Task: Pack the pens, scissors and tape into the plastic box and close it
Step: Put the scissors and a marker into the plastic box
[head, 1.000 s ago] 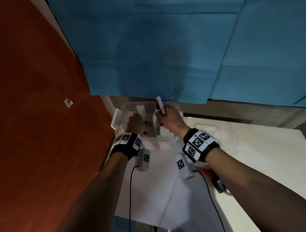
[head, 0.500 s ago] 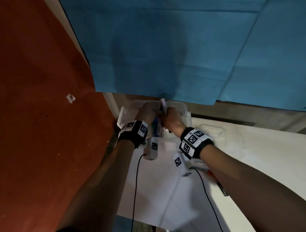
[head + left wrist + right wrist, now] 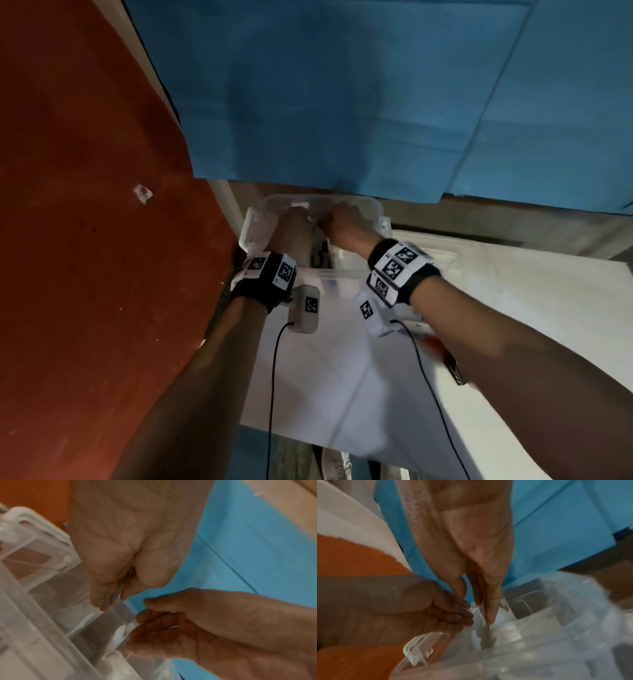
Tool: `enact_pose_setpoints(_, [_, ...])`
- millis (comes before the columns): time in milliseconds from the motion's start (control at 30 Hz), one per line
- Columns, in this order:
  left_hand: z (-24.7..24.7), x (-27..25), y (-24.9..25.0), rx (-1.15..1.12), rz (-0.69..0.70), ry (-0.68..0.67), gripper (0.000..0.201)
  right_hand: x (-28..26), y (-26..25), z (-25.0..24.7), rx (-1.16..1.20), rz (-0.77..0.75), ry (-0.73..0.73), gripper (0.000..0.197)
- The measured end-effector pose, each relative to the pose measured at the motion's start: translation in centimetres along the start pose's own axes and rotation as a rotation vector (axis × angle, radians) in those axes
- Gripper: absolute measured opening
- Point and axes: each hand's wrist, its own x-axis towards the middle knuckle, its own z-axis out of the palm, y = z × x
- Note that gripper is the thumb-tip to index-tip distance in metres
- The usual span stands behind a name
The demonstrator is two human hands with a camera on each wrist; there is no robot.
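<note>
I see my left hand (image 3: 291,230) and right hand (image 3: 344,224) meeting fingertip to fingertip over the open plastic box (image 3: 371,212), fingers loosely extended, seemingly holding nothing.

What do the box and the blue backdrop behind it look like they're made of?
Box: clear, slightly frosted hard plastic; the surface beneath shows through its walls, and the rim looks moulded, with a white latch. Backdrop: matte blue sheet, probably thin fabric or paper, judging by its straight fold creases; which one is unclear.
</note>
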Motion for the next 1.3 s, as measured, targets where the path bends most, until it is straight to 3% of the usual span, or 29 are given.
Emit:
enact_pose_setpoints(100, [0.5, -1.3, 2.1, 0.037, 0.072, -0.01, 0.031, -2.4, 1.5, -3.1, 0.193, -0.028, -0.044, 0.026])
enact_pose_setpoints(233, [3.8, -3.9, 6.7, -0.027, 0.325, 0.021, 0.021, -6.5, 6.9, -8.4, 0.339, -0.02, -0.252, 0.023])
enact_pose_setpoints(367, [9.7, -7.2, 9.2, -0.074, 0.437, -0.214, 0.023, -9.7, 15.0, -11.0, 0.252, 0.096, -0.293, 0.025])
enact_pose_setpoints(500, [16.3, -8.5, 7.6, 0.169, 0.356, -0.483, 0.028, -11.9, 21.9, -9.1, -0.071, 0.124, -0.236, 0.014])
enact_pose_setpoints(633, [20.6, -10.0, 4.8, 0.357, 0.326, -0.56, 0.017, -12.9, 26.4, -4.9, -0.276, 0.125, -0.153, 0.012])
enact_pose_setpoints(800, [23.6, -11.8, 2.0, 0.473, 0.435, -0.51, 0.032, -13.2, 27.6, -2.4, -0.377, 0.097, -0.111, 0.013])
enact_pose_setpoints(1033, [23.5, -12.1, 2.5, 0.657, 0.394, -0.529, 0.034, -12.2, 27.7, -2.7, -0.332, 0.073, -0.114, 0.022])
enact_pose_setpoints(1100, [23.0, -11.9, 2.1, 0.618, 0.37, -0.546, 0.037, -11.9, 27.3, -3.5, -0.215, 0.062, -0.091, 0.016])
enact_pose_setpoints(1200, [21.4, -11.9, 1.2, 0.497, 0.36, -0.526, 0.037, -11.3, 27.0, -4.1, -0.157, 0.062, -0.171, 0.009])
enact_pose_setpoints(1300, [18.7, -12.1, 0.2, 0.39, 0.322, -0.485, 0.017, -10.8, 27.2, -3.5, -0.166, 0.077, -0.216, 0.009])
